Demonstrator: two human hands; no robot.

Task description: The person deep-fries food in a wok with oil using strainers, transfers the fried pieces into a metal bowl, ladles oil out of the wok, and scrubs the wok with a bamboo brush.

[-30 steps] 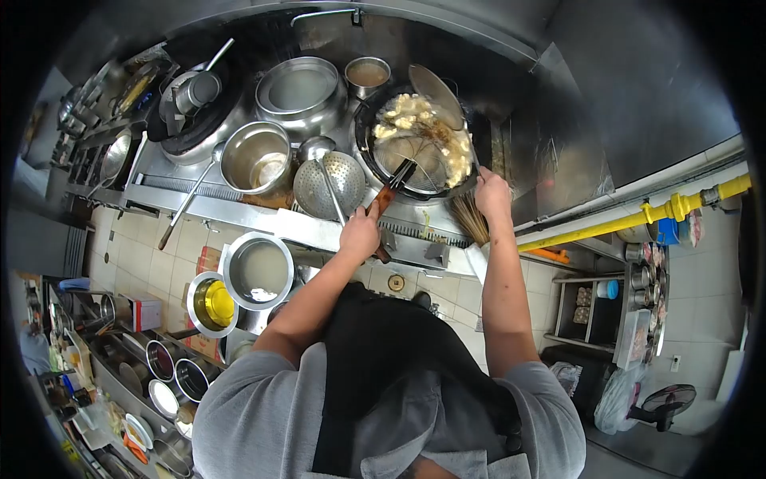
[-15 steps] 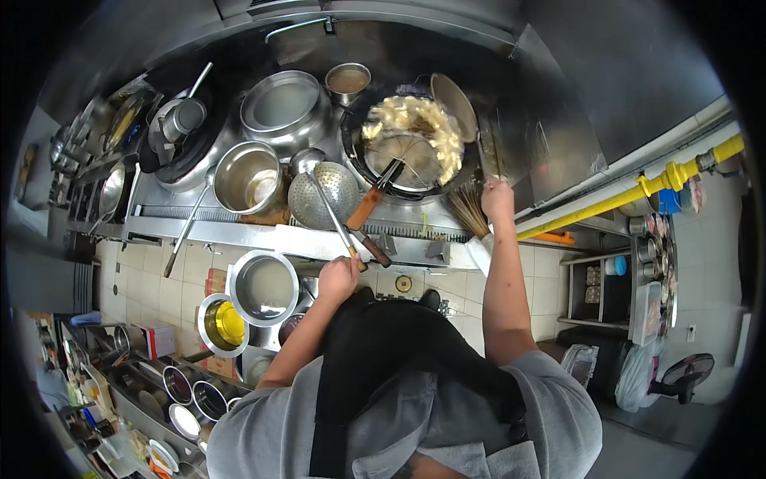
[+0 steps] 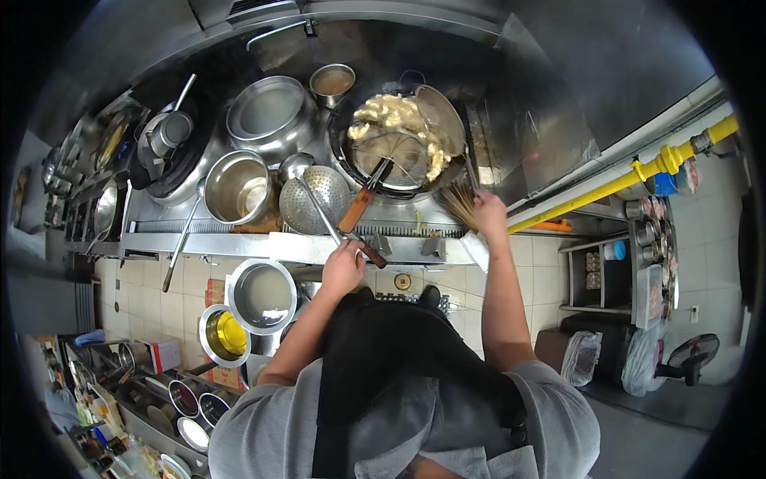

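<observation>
My right hand (image 3: 490,214) is closed around the long handle of a round, flat skimmer (image 3: 441,120). The disc is tilted over the right side of a black wok (image 3: 338,148). Pale yellow food pieces (image 3: 391,112) lie along the wok's far and right sides. A wire spider strainer (image 3: 391,156) rests in the wok, its orange wooden handle (image 3: 357,209) over the near rim. My left hand (image 3: 344,268) curls over the handle end of a steel ladle (image 3: 297,166); its fingertips are partly hidden. Beneath the ladle handle lies a perforated strainer (image 3: 313,201).
Left of the wok stand an open steel pot (image 3: 237,188), a wide pot of cloudy liquid (image 3: 267,110) and a small pot (image 3: 332,82). A bamboo brush (image 3: 459,205) lies by my right hand. A yellow pipe (image 3: 590,194) runs along the right. Behind the counter edge stands a pot (image 3: 262,297).
My right hand and the skimmer have come left and slightly nearer, with the disc now further over the wok. My left hand has moved onto the ladle handle. The view has shifted slightly.
</observation>
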